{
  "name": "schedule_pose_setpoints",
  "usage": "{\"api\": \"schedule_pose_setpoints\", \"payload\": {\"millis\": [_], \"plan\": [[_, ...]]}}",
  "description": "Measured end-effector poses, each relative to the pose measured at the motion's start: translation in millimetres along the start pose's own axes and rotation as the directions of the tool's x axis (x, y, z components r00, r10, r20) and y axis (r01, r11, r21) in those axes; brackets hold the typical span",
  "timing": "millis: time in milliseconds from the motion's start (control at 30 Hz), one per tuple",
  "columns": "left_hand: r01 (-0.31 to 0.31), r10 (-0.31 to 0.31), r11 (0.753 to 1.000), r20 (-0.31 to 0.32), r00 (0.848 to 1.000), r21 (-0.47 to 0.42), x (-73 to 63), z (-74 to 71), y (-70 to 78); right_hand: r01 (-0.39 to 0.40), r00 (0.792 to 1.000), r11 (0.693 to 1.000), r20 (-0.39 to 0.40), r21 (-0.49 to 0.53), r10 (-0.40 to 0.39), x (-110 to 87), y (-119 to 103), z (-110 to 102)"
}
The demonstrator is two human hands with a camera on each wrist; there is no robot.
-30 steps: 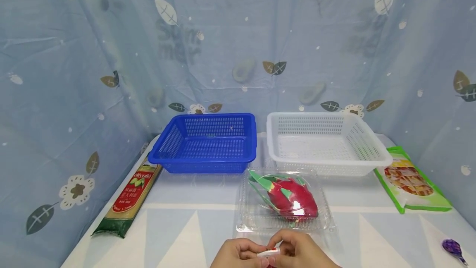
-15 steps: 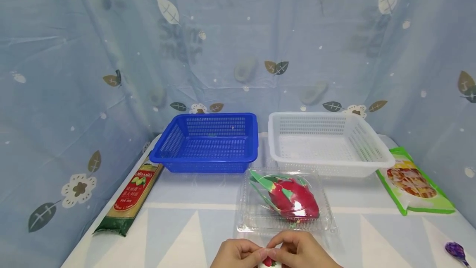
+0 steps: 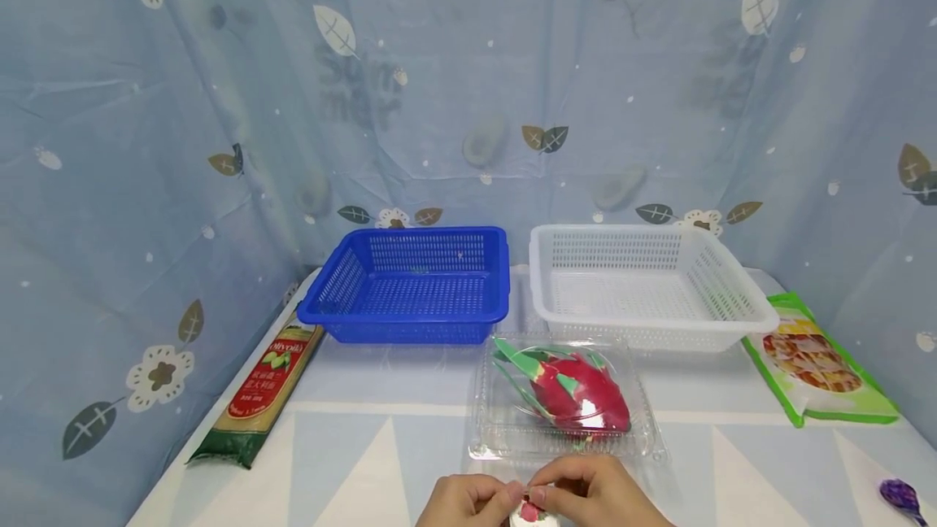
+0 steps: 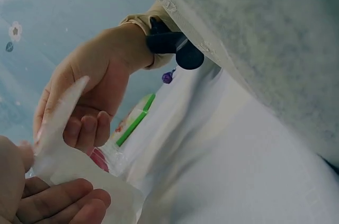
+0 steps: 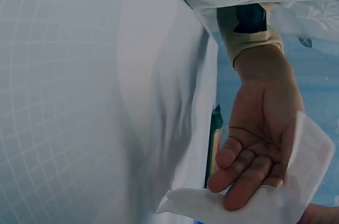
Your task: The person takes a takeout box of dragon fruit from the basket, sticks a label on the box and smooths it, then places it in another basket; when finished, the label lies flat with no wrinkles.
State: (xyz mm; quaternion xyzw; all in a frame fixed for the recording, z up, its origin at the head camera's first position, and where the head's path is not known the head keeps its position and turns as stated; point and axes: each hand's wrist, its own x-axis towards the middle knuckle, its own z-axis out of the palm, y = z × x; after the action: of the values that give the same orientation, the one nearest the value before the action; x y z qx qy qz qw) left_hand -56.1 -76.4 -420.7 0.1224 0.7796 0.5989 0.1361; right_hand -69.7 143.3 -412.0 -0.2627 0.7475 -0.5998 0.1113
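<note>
At the bottom middle of the head view, both hands pinch a small white sticker sheet with a red fruit picture [image 3: 530, 516]. My left hand [image 3: 468, 501] holds its top edge from the left, and my right hand [image 3: 596, 494] holds it from the right, fingertips almost touching. In the left wrist view the thin sheet [image 4: 69, 160] bends between the hands, one part standing up and another spreading below. Just beyond the hands lies a clear plastic clamshell box [image 3: 490, 429], closed over a red dragon fruit [image 3: 586, 397] with green tips.
A blue basket [image 3: 413, 330] and a white basket [image 3: 651, 333] stand side by side at the back. To the left lies a spaghetti pack [image 3: 256, 397]. On the right are a green-edged food bag [image 3: 820, 372] and a purple wrapped lollipop [image 3: 900, 498].
The sticker sheet has turned from nearly edge-on to showing its red fruit picture, while the fingertips have come together at its top edge. The boxes and baskets have stayed put.
</note>
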Motion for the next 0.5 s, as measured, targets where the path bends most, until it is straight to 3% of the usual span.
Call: {"api": "schedule_pose_setpoints", "payload": {"millis": [133, 267, 500], "plan": [[-0.026, 0.029, 0.999, -0.046, 0.999, 0.046, -1.0, -1.2, 0.0, -0.003, 0.999, 0.999, -0.035, -0.052, 0.001, -2.1, -1.4, -0.6], [-0.006, 0.008, 0.999, -0.063, 0.998, 0.036, -0.2, -3.6, -1.1, -0.021, 0.999, 0.999, -0.031, -0.038, 0.020, -5.7, -1.7, -0.2], [0.036, -0.038, 0.999, -0.066, 0.997, -0.039, 1.1, -15.5, -6.9, 0.097, 0.995, 0.995, -0.011, 0.024, -0.096, -9.5, -5.8, -1.0]]}}
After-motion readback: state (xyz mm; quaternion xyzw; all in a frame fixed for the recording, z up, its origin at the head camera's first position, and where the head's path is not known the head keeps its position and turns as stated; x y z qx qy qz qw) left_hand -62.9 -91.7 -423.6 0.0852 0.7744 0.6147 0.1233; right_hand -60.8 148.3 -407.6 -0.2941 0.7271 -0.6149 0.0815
